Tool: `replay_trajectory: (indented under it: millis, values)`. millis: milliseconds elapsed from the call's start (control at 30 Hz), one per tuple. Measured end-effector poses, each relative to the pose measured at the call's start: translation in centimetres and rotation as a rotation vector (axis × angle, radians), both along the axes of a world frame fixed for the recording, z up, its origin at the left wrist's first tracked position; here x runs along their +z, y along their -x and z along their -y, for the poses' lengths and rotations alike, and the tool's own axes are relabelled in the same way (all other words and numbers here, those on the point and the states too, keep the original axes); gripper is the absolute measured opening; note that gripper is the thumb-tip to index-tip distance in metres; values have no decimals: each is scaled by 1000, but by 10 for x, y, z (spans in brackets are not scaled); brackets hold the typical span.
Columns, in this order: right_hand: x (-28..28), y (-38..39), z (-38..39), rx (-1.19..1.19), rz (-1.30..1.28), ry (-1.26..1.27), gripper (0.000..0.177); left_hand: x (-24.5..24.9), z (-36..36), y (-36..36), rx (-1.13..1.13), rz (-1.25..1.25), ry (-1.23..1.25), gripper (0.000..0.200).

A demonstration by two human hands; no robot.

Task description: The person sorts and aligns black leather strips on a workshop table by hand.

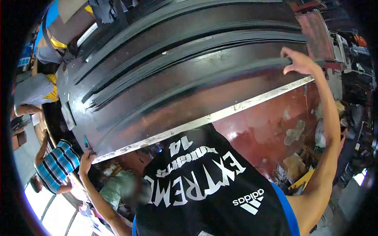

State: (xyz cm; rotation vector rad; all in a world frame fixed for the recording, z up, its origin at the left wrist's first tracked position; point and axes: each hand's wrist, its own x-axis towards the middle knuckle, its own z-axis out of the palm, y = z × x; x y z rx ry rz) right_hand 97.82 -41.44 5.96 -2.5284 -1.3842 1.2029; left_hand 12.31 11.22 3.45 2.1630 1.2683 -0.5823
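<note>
- The right hand (301, 63) has its fingers (290, 59) curled shut around the end of a long black strip (220, 76), pinching it at the far right of the bench (220, 115).
- The left hand (84, 161) has its fingers closed on a blue-handled tool (86, 142), held at the near left corner of the bench edge.
- The strip runs leftward from the right hand across a black sheet (157, 106) that covers the bench top. Its length is blurred, so whether it lies flat or is lifted clear cannot be told.
- Handling judgement: the strip looks like thin, rubber-like material, light for its length, limp rather than stiff, and likely to sag or whip when held by one end. Its surface appears dull, so grip should be good.
- Recommended hold: pinch an end across its width, with a second support further along to control the free length.
- More cut strips (189, 43) lie in bundles on the far half of the sheet.
- A person in a striped shirt (57, 169) stands beyond the left corner.
</note>
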Motion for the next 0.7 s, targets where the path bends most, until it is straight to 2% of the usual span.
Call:
replay_trajectory:
  millis: [33,100,167,200,233,300,367,433,500,533,567,600,700]
  values:
    - [-10,11,7,-32,-95,74,55,-6,-2,13,10,-4,82,29]
    - [-34,32,17,2,-176,149,56,-25,-5,37,-43,-52,96,25]
    - [-51,49,26,93,-213,77,56,-23,6,33,209,-58,320,21]
    - [-38,62,15,84,-207,194,55,-27,14,29,326,-10,354,15]
    - [-40,68,9,84,-207,196,55,-30,16,28,326,-10,356,15]
    - [-44,73,10,-82,-239,413,60,-40,19,23,278,-53,373,14]
    - [-61,66,23,-67,-221,415,65,-44,23,17,208,-71,350,14]
    - [-83,57,44,-29,-89,215,65,-35,34,-20,84,-144,276,15]
    - [-101,51,53,-2,-134,174,58,-53,27,-10,93,-172,257,11]
    - [-116,46,61,49,-93,141,58,-53,31,-14,95,-81,219,15]
    - [-126,44,68,106,-53,108,58,-64,23,-3,-3,-156,125,19]
    - [-126,47,71,44,-81,122,58,-81,7,21,19,-153,172,20]
    - [-130,46,76,-62,-145,162,57,-80,14,13,61,-98,162,23]
